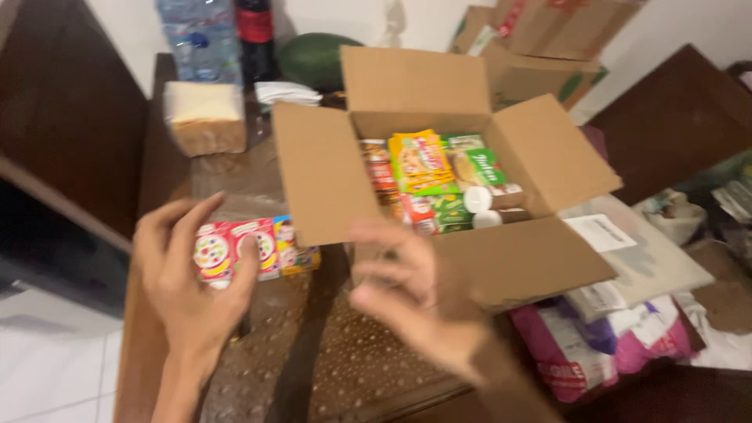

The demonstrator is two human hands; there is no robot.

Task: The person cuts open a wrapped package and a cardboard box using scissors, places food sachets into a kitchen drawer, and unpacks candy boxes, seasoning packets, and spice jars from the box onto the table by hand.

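My left hand (188,274) grips a row of small red and white snack packs (235,251) with a yellow pack at its right end, held over a brown table (345,368). My right hand (407,301) is open, fingers spread, just in front of the left flap of an open cardboard box (313,168). It holds nothing. Inside the box lie several food packets, among them a yellow one (419,160), a green one (478,166) and two white-capped bottles (489,207).
At the back of the table stand a wrapped loaf of bread (205,117), a pack of water bottles (200,39), a dark bottle (255,39) and a watermelon (313,59). More cardboard boxes (548,47) sit behind. Pink and purple bags (603,345) lie at the right.
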